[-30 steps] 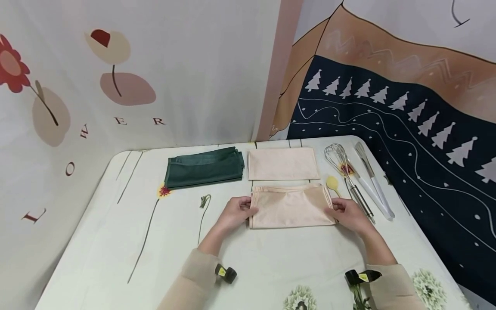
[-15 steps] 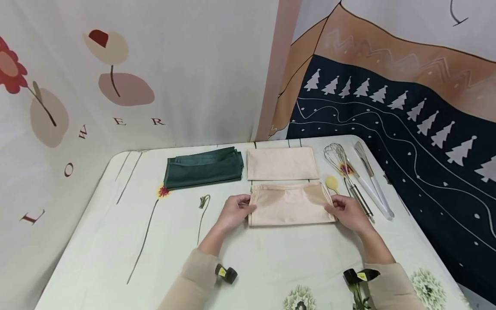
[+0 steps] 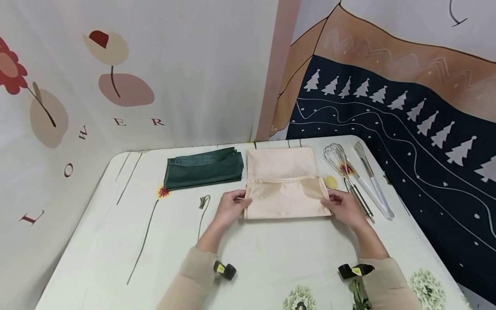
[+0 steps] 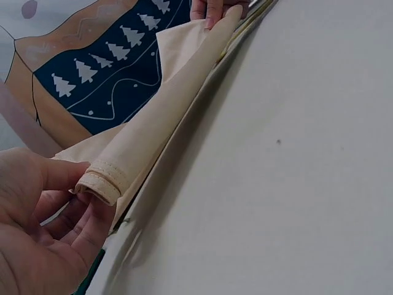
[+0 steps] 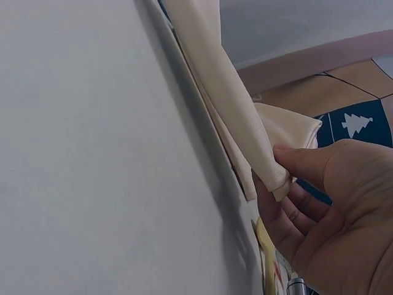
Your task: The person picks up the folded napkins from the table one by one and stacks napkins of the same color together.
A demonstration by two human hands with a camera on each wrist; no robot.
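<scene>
A folded peach cloth (image 3: 286, 200) is held level by its two ends, its back edge overlapping the flat folded pale pink cloth (image 3: 282, 163) behind it. My left hand (image 3: 229, 208) pinches the left end; in the left wrist view the thumb lies on top of the stitched, layered fold (image 4: 101, 181) and fingers are underneath. My right hand (image 3: 345, 209) grips the opposite end between thumb and fingers. Seen from the right wrist, the rolled front fold (image 5: 245, 117) hangs over the table with a shadow beneath it.
A dark green folded cloth (image 3: 204, 168) lies at the back left. To the right are a whisk (image 3: 350, 181), a yellow spoon (image 3: 331, 182) partly hidden behind my right hand, and white-handled tongs (image 3: 373, 185). Printed curtains (image 3: 201, 86) stand along the table's back edge.
Both hands have carried the peach cloth away from me and slightly left, so it now overlaps the pale pink cloth's front edge. Its grip at both ends is the same.
</scene>
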